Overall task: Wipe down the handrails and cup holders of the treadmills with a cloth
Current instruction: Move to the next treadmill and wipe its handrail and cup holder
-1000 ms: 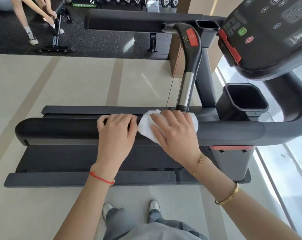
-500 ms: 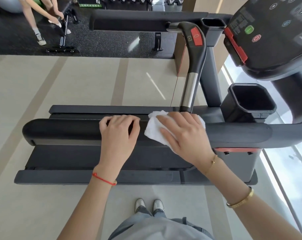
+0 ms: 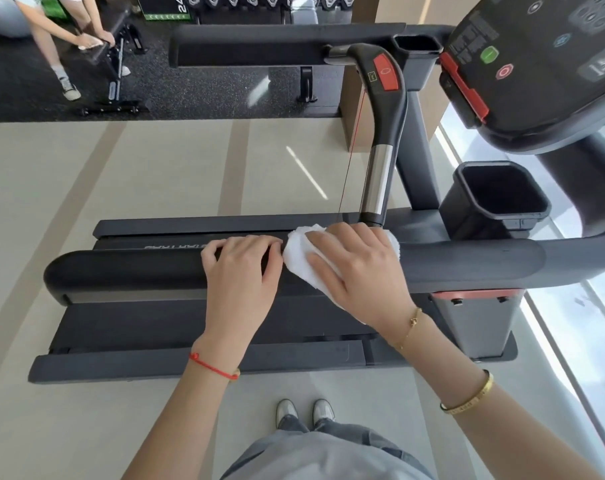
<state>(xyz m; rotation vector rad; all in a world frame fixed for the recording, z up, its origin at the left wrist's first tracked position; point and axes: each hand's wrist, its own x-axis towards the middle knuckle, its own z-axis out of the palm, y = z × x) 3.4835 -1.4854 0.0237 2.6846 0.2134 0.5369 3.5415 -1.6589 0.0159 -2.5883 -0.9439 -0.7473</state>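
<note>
From the head camera, a long black padded handrail (image 3: 128, 271) of the treadmill runs across the middle of the picture, its rounded end at the left. The left hand (image 3: 240, 271) lies on top of this rail with its fingers curled over the far edge, gripping the rail. Just to its right, touching it, the right hand (image 3: 360, 268) presses a crumpled white cloth (image 3: 299, 263) onto the same rail with fingers spread nearly flat; the cloth bulges out from under the palm toward the left hand and shows again past the fingertips at the far side. A thin red string bracelet (image 3: 212, 366) circles the left wrist, and a gold bangle (image 3: 469, 398) sits on the right forearm. Right behind the right hand, a black and chrome upright grip (image 3: 377, 181) with a red button rises from the frame. To the right, near the rail's bend, stands a black square cup holder (image 3: 498, 199), open at the top. The dark control console (image 3: 543, 60) fills the upper right corner. Below the rail lies the dark running belt (image 3: 138, 323) on the pale floor (image 3: 86, 174).
</note>
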